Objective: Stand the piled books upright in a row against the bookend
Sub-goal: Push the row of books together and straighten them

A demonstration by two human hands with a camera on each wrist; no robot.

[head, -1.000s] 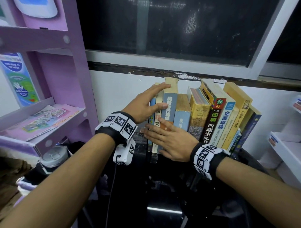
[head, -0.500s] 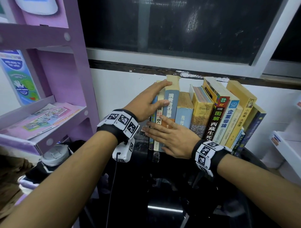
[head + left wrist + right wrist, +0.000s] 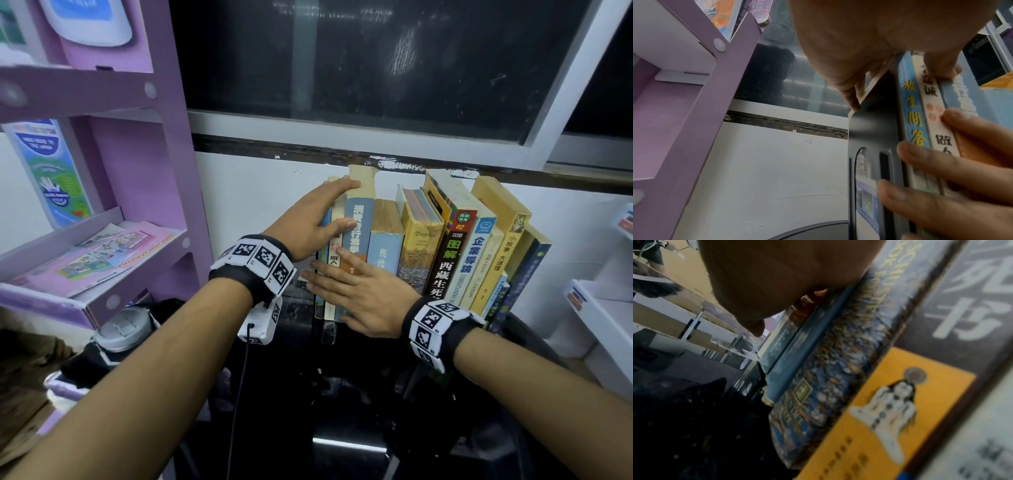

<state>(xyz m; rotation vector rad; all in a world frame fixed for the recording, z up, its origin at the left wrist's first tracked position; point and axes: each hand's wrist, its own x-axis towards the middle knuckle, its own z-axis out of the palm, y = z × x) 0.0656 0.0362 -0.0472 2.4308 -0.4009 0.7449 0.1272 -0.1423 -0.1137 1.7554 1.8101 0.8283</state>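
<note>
A row of books (image 3: pixel 418 246) stands upright on a dark table (image 3: pixel 342 394) against the white wall. The books at the right end (image 3: pixel 500 240) lean left. My left hand (image 3: pixel 342 205) is at the row's left end, straight fingers laid over the tops and thumb pressing the tall grey-blue spine (image 3: pixel 358 233). My right hand (image 3: pixel 342 287) lies flat and open across the lower spines, fingers pointing left. In the left wrist view a dark metal bookend (image 3: pixel 871 129) stands flush against a thin blue book (image 3: pixel 910 105), with the right hand's fingers (image 3: pixel 941 162) on the spines. The right wrist view shows blurred spines (image 3: pixel 828 386) up close.
A purple shelf unit (image 3: pixel 147 205) with leaflets stands close on the left. A grey-lidded container (image 3: pixel 123 329) sits below it. White bins (image 3: pixel 603 308) are at the right. A dark window (image 3: pixel 376 68) runs above the books.
Both hands stay on the books in nearly the same places. The left fingertips have crept slightly further over the tall book's top.
</note>
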